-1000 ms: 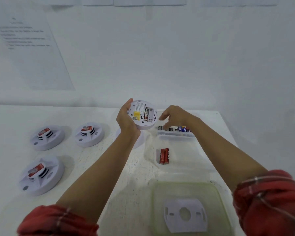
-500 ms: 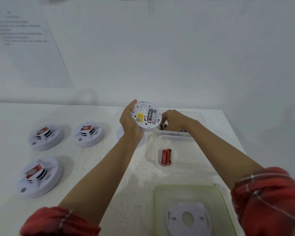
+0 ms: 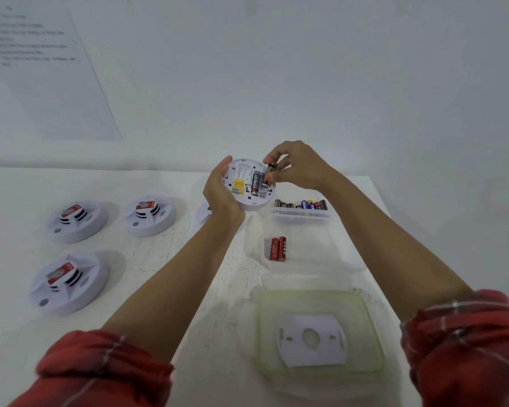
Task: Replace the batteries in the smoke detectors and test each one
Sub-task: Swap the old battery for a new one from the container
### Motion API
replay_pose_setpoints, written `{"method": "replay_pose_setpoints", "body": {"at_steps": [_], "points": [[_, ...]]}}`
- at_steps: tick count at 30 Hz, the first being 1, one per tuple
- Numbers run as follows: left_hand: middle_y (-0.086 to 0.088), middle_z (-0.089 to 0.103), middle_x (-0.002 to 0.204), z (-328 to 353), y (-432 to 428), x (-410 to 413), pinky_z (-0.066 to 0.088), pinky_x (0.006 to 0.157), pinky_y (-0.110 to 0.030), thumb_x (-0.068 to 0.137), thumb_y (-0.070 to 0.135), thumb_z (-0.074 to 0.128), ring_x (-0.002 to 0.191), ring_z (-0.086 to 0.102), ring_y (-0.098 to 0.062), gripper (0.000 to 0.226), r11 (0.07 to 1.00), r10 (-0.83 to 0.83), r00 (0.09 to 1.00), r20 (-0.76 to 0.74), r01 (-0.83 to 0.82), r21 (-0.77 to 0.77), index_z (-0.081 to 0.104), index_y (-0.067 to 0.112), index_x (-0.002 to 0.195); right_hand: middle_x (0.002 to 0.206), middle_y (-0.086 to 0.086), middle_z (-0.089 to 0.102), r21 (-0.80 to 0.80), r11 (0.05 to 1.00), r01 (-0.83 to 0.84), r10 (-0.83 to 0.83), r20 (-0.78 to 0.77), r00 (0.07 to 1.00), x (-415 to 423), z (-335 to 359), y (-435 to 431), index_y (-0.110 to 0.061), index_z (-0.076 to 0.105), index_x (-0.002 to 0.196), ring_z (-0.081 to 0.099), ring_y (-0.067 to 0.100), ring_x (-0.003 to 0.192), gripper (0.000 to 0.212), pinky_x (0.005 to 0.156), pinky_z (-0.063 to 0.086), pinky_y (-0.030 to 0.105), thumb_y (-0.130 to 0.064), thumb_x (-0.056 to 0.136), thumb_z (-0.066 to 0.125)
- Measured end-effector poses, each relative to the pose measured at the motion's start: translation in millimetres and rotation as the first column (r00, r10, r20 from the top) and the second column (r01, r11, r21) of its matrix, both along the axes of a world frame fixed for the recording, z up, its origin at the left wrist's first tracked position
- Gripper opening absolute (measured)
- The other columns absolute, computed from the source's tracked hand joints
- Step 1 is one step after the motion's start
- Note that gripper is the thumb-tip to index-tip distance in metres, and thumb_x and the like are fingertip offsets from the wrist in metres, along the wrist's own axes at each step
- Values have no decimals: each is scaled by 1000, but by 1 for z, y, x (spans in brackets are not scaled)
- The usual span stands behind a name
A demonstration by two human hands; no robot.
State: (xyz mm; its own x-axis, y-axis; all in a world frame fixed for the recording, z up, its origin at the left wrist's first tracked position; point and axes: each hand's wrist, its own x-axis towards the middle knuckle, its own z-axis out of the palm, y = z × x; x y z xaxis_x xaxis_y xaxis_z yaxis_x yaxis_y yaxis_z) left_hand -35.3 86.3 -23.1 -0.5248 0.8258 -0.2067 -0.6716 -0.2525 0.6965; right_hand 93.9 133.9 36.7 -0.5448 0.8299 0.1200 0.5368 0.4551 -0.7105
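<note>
My left hand [image 3: 219, 195] holds a round white smoke detector [image 3: 244, 198] above the table, its open back facing me. One black battery [image 3: 255, 184] sits in its compartment. My right hand [image 3: 299, 167] pinches a second dark battery [image 3: 268, 175] at the empty slot beside it. A clear box of fresh batteries [image 3: 301, 204] stands just right of the detector. Two red batteries [image 3: 277, 249] lie in a clear tray [image 3: 321, 254] nearer to me.
Three white smoke detectors [image 3: 77, 220] [image 3: 150, 214] [image 3: 66, 282] with red tags rest on the table's left side. A green-rimmed lid [image 3: 262, 312] with a white mounting plate [image 3: 312, 339] on it lies at the front right. The table's right edge runs close by.
My right hand has lifted from the box of fresh batteries with a battery and brought it up to the detector's compartment. The left hand has kept the detector raised.
</note>
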Motion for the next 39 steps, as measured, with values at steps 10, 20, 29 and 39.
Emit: {"method": "replay_pose_setpoints", "body": {"at_steps": [10,20,29,39], "points": [[-16,57,113,4,-24,26,43,98,-58,90,15,45,100,58,-37,17,997,-48,997,66,44,61,61,18,95,114,7,63,207,972,112,-138,114,984,19,-4,-37,-9,65,111,54,16,89,38,77,42,27,-15,75,75],[-7,59,88,15,-59,61,51,65,-35,94,16,40,74,59,-24,27,990,-90,989,121,76,116,53,16,117,122,5,57,378,926,24,-172,362,916,46,-5,-71,-10,57,116,53,24,109,32,85,39,35,-26,88,57],[-11,61,102,10,-92,51,50,87,-47,90,18,48,93,61,-31,16,993,-90,995,38,87,86,65,20,92,153,1,27,212,974,-73,26,219,975,64,-18,-126,-14,31,143,30,18,138,47,111,25,28,-18,98,42],[-11,58,107,-11,-144,29,54,77,-50,82,24,59,100,58,-34,22,976,-210,978,-5,209,66,58,15,102,125,-3,51,-186,975,-123,195,446,873,84,-58,-187,-22,57,123,48,11,115,53,102,41,33,-23,74,76]]}}
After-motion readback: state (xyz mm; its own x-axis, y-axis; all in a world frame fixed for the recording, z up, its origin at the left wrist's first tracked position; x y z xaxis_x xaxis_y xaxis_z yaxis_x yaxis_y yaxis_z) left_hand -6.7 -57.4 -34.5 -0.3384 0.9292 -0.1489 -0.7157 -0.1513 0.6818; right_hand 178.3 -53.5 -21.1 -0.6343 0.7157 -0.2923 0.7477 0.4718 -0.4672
